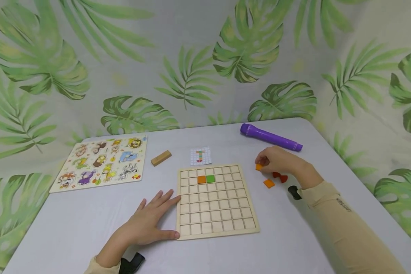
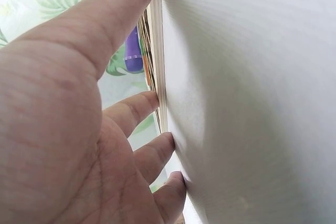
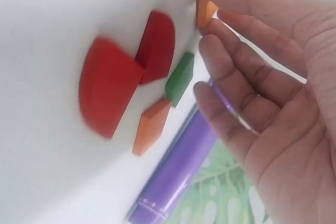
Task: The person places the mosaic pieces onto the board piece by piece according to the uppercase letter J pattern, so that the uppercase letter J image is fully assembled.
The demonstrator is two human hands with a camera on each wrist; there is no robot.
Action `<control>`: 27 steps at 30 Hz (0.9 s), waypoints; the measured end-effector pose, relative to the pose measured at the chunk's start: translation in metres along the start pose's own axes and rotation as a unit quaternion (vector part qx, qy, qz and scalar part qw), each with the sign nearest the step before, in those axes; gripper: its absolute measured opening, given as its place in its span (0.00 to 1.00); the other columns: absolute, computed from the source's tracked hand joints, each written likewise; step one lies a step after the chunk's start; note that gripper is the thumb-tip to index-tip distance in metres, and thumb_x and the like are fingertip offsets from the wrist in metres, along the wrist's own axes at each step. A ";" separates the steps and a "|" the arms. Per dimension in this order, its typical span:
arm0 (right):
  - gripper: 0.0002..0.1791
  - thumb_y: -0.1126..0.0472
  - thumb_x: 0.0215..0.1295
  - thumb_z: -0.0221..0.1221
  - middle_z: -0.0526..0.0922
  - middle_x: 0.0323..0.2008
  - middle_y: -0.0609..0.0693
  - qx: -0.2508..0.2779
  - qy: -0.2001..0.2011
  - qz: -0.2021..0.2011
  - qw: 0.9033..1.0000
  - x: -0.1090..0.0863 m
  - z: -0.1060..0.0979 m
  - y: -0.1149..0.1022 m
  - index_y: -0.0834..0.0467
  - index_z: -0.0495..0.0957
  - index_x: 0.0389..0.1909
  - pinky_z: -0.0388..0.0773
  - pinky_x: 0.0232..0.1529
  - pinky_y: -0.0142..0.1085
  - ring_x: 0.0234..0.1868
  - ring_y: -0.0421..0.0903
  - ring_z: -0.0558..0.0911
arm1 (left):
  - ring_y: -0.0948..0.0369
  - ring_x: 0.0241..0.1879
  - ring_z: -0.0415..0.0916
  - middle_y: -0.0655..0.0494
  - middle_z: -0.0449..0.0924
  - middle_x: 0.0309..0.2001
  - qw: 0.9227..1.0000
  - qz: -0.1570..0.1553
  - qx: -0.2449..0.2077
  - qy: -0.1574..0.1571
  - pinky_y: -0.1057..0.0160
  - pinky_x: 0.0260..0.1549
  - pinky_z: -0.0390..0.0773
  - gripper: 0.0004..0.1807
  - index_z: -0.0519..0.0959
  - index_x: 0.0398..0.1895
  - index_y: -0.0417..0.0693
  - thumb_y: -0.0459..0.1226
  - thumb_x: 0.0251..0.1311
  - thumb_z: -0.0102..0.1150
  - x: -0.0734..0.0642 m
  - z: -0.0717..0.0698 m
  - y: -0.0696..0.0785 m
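The white desk bears an animal puzzle at far left and a grid board near the middle, its left edge touched by the thumb and fingertips of the left hand, fingers spread. A purple microphone lies beyond the right hand, a card and wooden block beyond the board. Near two red pieces, the right hand pinches an orange tile, right of the board; a board-mounted orange square adjoins a green square.
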State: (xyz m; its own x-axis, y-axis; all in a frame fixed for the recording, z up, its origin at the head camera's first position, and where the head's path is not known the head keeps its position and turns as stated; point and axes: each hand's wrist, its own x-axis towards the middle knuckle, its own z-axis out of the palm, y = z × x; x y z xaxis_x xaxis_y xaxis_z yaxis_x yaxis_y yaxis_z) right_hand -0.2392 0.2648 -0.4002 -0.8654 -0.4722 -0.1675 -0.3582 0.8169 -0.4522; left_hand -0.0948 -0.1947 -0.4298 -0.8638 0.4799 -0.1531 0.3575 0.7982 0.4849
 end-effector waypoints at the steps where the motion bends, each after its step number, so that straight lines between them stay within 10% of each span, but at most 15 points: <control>1: 0.12 0.65 0.68 0.69 0.91 0.43 0.51 -0.002 0.002 0.000 1.000 0.002 0.000 -0.002 0.62 0.88 0.51 0.86 0.55 0.48 0.42 0.45 0.84 | 0.37 0.86 0.48 0.49 0.54 0.87 1.000 0.001 0.001 0.002 0.16 0.73 0.45 0.57 0.63 0.85 0.62 0.68 0.54 0.74 -0.001 0.000 0.000; 27: 0.15 0.61 0.66 0.73 0.88 0.46 0.50 -0.006 -0.029 -0.120 0.992 0.044 0.026 -0.075 0.60 0.89 0.52 0.84 0.54 0.41 0.47 0.44 0.84 | 0.37 0.86 0.48 0.50 0.54 0.87 1.000 0.003 -0.002 0.008 0.16 0.74 0.45 0.56 0.63 0.85 0.63 0.68 0.55 0.74 -0.001 0.001 -0.002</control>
State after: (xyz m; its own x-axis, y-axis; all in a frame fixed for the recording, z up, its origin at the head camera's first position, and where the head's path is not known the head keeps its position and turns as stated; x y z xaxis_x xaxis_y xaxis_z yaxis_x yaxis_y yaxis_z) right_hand -0.2416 0.1740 -0.3965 -0.7338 -0.6710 -0.1063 -0.5559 0.6830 -0.4738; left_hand -0.0940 -0.1965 -0.4317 -0.8670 0.4792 -0.1369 0.3615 0.7938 0.4890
